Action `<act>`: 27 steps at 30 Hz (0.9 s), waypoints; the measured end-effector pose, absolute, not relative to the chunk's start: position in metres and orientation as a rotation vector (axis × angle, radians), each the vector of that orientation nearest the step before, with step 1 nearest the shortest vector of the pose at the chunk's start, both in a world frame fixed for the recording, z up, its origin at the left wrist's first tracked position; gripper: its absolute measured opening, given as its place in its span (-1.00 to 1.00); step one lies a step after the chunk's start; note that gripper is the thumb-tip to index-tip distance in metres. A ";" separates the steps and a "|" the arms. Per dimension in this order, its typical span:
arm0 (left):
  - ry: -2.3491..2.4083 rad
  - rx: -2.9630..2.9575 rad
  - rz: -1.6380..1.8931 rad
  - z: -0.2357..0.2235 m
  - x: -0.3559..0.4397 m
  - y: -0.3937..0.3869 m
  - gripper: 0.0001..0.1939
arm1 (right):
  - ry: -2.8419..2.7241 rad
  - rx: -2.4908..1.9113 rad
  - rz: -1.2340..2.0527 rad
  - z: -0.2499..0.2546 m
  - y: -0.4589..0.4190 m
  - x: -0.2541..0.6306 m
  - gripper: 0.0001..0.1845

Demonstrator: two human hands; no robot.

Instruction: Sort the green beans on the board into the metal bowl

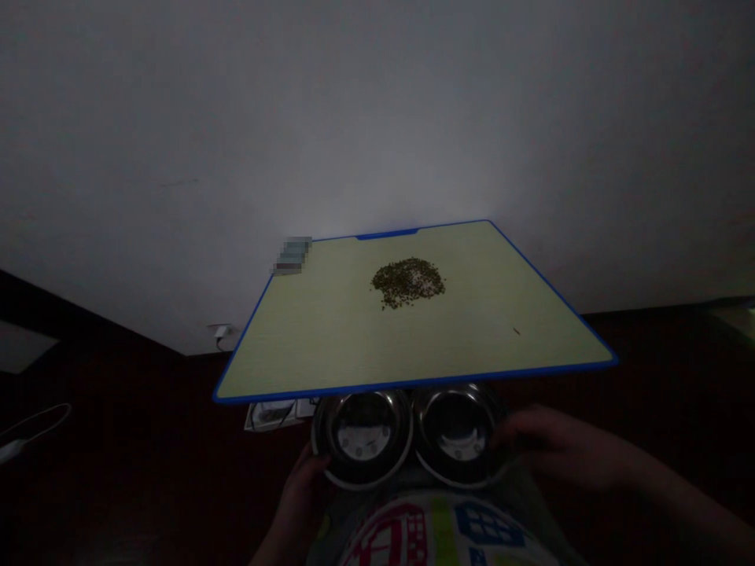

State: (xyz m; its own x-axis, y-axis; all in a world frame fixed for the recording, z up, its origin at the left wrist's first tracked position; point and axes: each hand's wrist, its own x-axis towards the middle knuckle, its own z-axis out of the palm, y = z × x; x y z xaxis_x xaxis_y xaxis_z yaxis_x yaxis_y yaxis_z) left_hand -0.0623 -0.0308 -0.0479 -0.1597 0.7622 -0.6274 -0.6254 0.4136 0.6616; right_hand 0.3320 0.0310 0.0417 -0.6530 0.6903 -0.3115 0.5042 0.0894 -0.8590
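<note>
My left hand (300, 491) and right hand (557, 448) are apart, low in the frame, with two steel bowls between them; left arm comes up from the bottom edge, forearm mostly cut off; right arm reaches in from the lower right, bent in toward the bowls; my left hand is against the outer edge of the left steel bowl (362, 436), its fingers partly hidden behind the rim; my right-hand fingers (507, 436) lie over the rim of the right steel bowl (457, 432); can't tell if either hand is actually gripping; the bowls sit side by side, touching or nearly so, over my patterned clothing (436, 534); a pale green board (330, 338) with a blue edge is beyond my hands and covers the far part of both bowls; a pile of small dark green seeds (406, 283) lies on it, farther from my hands; a blurred patch (292, 255) sits at its far left corner; papers (268, 413) show just past my left hand, hard to make out; a white cable (29, 428) is far out to the left; lighting's dim, so the lower corners are hard to read.
</note>
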 end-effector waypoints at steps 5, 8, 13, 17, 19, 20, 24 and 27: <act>1.228 0.112 1.227 -0.047 -0.064 -0.030 -0.21 | -2.358 -1.104 1.470 0.076 0.051 0.327 -0.72; 1.204 0.106 1.239 -0.048 -0.066 -0.031 -0.19 | -2.351 -1.044 1.459 0.093 0.064 0.326 -0.76; 1.183 0.101 1.212 -0.043 -0.067 -0.031 -0.25 | -2.215 -1.166 0.951 0.110 0.104 0.322 -0.78; 1.178 0.108 1.219 -0.040 -0.066 -0.029 -0.27 | -2.114 -1.311 0.593 0.106 0.144 0.308 -0.73; 1.157 0.104 1.250 -0.039 -0.065 -0.028 -0.27 | -2.124 -1.366 0.545 0.100 0.159 0.298 -0.73; 1.148 0.104 1.259 -0.039 -0.064 -0.028 -0.27 | -2.122 -1.391 0.510 0.097 0.164 0.291 -0.73; 1.159 0.084 1.266 -0.038 -0.064 -0.028 -0.22 | -2.210 -1.423 0.399 0.088 0.173 0.262 -0.74; 1.166 0.070 1.264 -0.035 -0.063 -0.027 -0.22 | -2.294 -1.426 0.340 0.086 0.173 0.243 -0.73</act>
